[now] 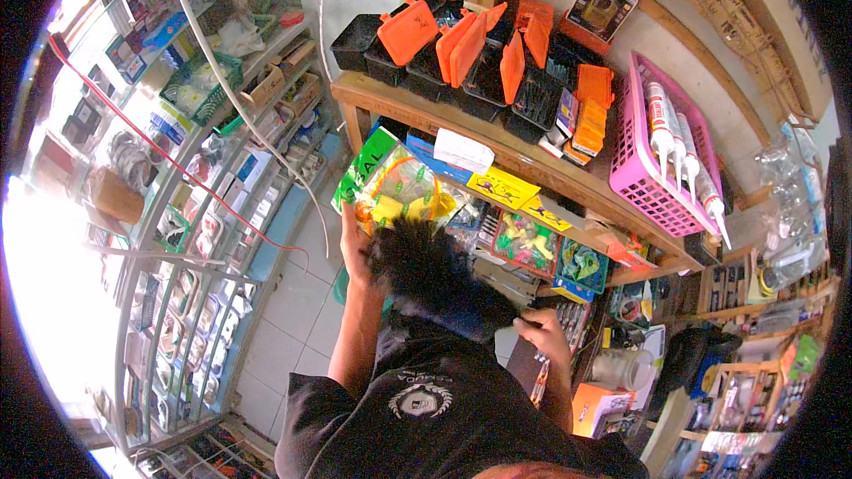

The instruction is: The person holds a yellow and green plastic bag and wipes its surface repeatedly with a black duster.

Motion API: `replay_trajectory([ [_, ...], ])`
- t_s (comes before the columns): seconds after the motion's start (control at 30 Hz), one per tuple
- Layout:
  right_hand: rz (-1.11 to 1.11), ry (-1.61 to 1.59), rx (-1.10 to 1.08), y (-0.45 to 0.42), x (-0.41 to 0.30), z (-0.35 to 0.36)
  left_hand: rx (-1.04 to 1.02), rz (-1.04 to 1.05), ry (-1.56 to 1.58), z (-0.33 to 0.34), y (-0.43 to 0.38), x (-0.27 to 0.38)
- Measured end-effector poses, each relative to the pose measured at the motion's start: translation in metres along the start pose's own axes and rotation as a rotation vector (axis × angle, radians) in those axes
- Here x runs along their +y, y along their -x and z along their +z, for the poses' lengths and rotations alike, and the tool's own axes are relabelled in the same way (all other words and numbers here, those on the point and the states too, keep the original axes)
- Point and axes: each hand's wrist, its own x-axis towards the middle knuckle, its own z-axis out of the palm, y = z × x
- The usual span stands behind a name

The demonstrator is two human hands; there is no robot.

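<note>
My left hand (pixel 357 246) grips the left edge of a green and clear plastic package (pixel 409 189) with printed writing, raised before the wooden shelf. Yellow and orange contents or print show through it; which, I cannot tell. In my right hand (pixel 546 334), lower right, is the end of a black fluffy duster (pixel 432 273). The duster slants up to the left, and its bushy head overlaps the lower part of the package and lies beside my left fingers. Its handle is mostly hidden by my right hand.
A wooden shelf (pixel 426 106) carries black boxes with orange lids (pixel 407 32) and a pink plastic basket (pixel 629 146) of sealant cartridges (pixel 659 120). Baskets of small goods (pixel 526 243) sit beneath. Glass display shelves (pixel 200 279) stand left; a white cable (pixel 219 73) and red cord (pixel 180 169) hang there.
</note>
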Motion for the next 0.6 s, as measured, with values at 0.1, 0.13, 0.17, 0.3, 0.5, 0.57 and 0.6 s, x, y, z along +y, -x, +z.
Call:
replay_trajectory([
  [0.1,0.150,-0.277,0.099,0.000,0.005,0.003,-0.100,-0.114,0.128,0.000,0.000,-0.003],
  [0.13,0.150,-0.279,0.099,0.001,0.005,0.000,-0.147,-0.128,0.138,0.001,0.002,-0.003],
  [0.17,0.117,-0.170,0.019,0.001,0.001,-0.005,-0.114,-0.117,0.102,0.003,0.003,-0.001],
  [0.3,0.056,-0.117,0.059,0.002,0.005,-0.005,-0.102,-0.085,-0.008,-0.004,0.000,-0.003],
  [0.5,0.038,-0.060,0.041,0.002,-0.020,-0.009,-0.090,-0.181,0.064,-0.011,-0.002,-0.008],
  [0.57,0.173,-0.250,0.151,0.002,-0.027,-0.005,-0.105,-0.200,0.075,-0.003,0.001,-0.010],
  [0.6,0.173,-0.251,0.152,0.002,-0.030,-0.007,-0.119,-0.215,0.089,-0.001,0.001,-0.010],
])
